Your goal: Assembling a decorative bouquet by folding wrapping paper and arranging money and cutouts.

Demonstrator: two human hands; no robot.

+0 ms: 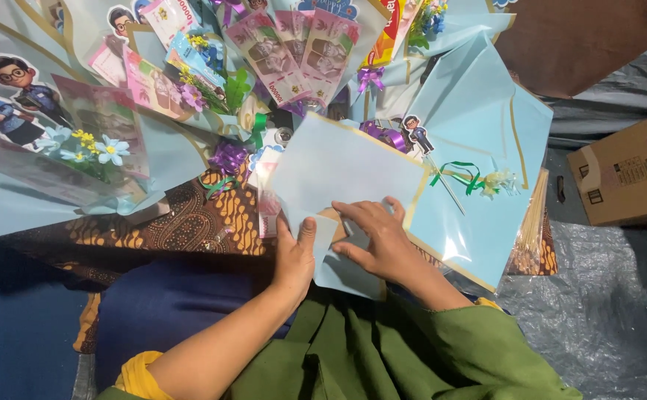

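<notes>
Both hands on the pale blue wrapping sheet (338, 174), which lies on the lap, over a brown batik cloth (190, 218). Left hand (294, 255) clamps the near fold, fingers together, thumb up along the edge. Right hand (383, 241) lies flat, fingers spread, pinning the folded flap. Best to crease from the pinned corner outward, keeping the gold-trimmed edge aligned. Exact fold line probably sits under the right palm; can't confirm. Room is tight: finished bouquets (279, 52) crowd the far side, skewer bundle (534, 222) at right, cardboard box (631, 170) further out. Only the near side is free.
</notes>
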